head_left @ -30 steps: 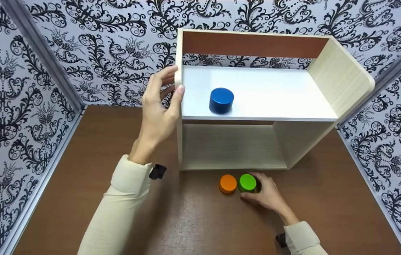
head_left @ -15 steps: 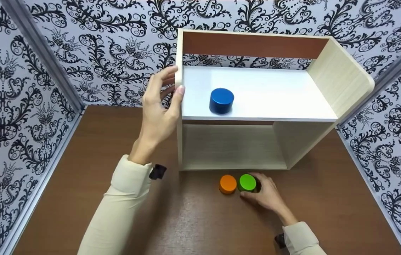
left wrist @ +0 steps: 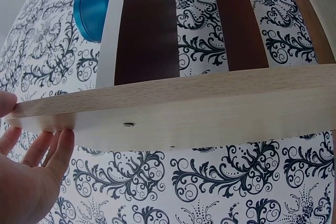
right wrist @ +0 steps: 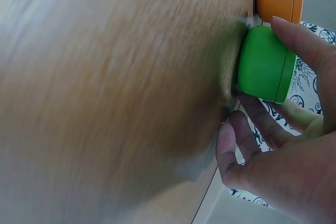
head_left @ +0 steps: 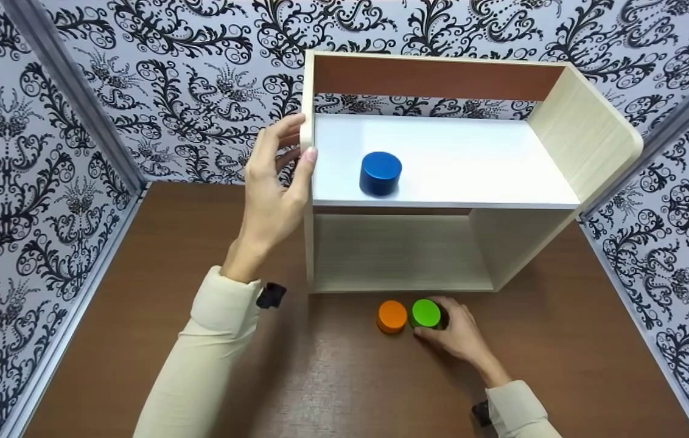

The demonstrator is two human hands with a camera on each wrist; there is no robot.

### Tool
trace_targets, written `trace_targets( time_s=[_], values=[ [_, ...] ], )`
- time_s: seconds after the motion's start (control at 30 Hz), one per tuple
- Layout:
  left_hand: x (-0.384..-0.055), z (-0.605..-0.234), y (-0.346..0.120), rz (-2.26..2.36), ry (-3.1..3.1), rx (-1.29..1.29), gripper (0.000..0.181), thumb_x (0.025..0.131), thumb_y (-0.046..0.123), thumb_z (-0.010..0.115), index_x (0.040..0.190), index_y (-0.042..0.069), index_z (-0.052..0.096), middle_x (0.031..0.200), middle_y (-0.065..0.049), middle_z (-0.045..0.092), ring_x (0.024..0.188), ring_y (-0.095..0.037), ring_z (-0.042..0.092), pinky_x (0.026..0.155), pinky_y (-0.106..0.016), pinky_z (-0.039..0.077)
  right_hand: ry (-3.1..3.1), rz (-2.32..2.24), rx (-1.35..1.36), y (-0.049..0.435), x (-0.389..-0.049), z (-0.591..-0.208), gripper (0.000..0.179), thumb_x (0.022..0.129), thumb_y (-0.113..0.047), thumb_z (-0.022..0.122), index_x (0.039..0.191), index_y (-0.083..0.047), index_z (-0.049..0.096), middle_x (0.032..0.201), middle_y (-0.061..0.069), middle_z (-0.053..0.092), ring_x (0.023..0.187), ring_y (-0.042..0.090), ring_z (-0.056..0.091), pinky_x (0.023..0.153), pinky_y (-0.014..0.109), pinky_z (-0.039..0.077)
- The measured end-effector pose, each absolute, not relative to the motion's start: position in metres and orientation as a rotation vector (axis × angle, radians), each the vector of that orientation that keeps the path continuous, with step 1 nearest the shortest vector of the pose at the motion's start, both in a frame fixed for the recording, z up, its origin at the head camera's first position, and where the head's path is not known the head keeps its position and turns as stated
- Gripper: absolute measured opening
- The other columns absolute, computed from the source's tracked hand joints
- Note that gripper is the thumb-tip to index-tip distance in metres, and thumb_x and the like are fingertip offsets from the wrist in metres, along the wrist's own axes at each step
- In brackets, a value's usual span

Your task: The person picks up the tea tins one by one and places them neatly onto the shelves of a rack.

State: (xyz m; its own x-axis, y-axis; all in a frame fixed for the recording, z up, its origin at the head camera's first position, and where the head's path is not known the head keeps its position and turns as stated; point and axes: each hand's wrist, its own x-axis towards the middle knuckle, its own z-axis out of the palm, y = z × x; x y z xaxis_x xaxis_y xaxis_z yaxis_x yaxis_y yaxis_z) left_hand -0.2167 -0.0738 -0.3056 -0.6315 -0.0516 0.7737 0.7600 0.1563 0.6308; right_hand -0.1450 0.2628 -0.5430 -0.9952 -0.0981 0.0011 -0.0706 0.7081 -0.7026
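Note:
My left hand [head_left: 274, 185] grips the front edge of the left side panel [left wrist: 199, 98] of a small two-level wooden shelf [head_left: 402, 252], thumb on one face and fingers on the other. On the white upper board [head_left: 472, 161] stands a blue round container [head_left: 380, 174], to the right of that hand. Down on the table, my right hand [head_left: 457, 331] holds a green round container [right wrist: 265, 64] between thumb and fingers, and it stands on the tabletop. An orange round container [head_left: 392, 316] stands just left of the green one, a narrow gap between them.
A brown table [head_left: 332, 377] carries the shelf. Patterned panels [head_left: 198, 91] in grey frames enclose the back and both sides. The shelf's right side panel [head_left: 594, 128] rises above the white board. A brown rail [head_left: 436, 76] spans the shelf's back.

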Motion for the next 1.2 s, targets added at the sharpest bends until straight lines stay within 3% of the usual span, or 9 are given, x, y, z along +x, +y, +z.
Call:
trace_targets(
  time_s=[0.37, 0.9, 1.2],
  values=[
    [-0.217, -0.305, -0.074, -1.552, -1.762, -0.687, 0.039, 0.097, -0.001, 0.058, 0.135, -0.005, 0.054, 0.122, -0.016, 0.057, 0.114, -0.025, 0.059, 0.099, -0.035, 0.057, 2.852, -1.231, -0.099, 0.262, -0.145, -0.537, 0.061, 0.078, -0.02, 0.09, 0.13, -0.004, 0.063, 0.119, 0.012, 0.067, 0.107, 0.031, 0.063, 0.094, 0.054, 0.054],
    [-0.216, -0.305, -0.074, -1.536, -1.771, -0.674, 0.038, 0.097, -0.001, 0.059, 0.135, -0.004, 0.054, 0.123, -0.016, 0.057, 0.114, -0.022, 0.06, 0.099, -0.035, 0.057, 2.769, -1.368, -0.06, 0.265, -0.144, -0.525, 0.062, 0.08, -0.021, 0.088, 0.133, -0.004, 0.061, 0.119, 0.01, 0.067, 0.105, 0.026, 0.062, 0.091, 0.046, 0.056],
    [-0.216, -0.305, -0.074, -1.536, -1.78, -0.671, 0.038, 0.097, 0.0, 0.058, 0.135, -0.004, 0.054, 0.123, -0.016, 0.057, 0.114, -0.023, 0.06, 0.1, -0.035, 0.057, 2.68, -1.511, -0.065, 0.265, -0.143, -0.521, 0.06, 0.081, -0.013, 0.087, 0.134, -0.002, 0.06, 0.12, 0.011, 0.067, 0.107, 0.024, 0.064, 0.09, 0.033, 0.059]
  ],
)
